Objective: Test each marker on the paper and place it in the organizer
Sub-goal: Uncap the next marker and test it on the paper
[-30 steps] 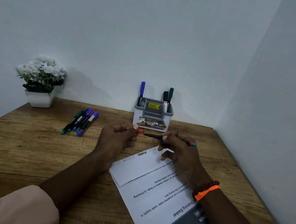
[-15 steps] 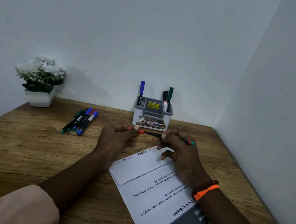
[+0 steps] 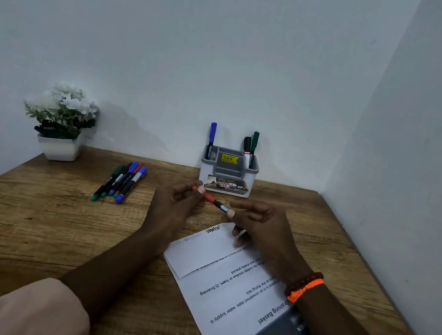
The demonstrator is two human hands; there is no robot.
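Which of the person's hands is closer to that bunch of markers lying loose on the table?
Left. The left hand sits just right of the loose markers, pinching the red marker. The right hand is farther right, over the paper.

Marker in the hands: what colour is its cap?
Red-orange cap on the marker, head view.

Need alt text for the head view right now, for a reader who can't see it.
Two bare hands hold a red-capped marker above a folded printed paper on a wooden desk: the left hand pinches the cap end, the right hand the barrel. Behind stands a grey organizer holding three markers; a bunch of loose markers lies left, near a white potted plant.
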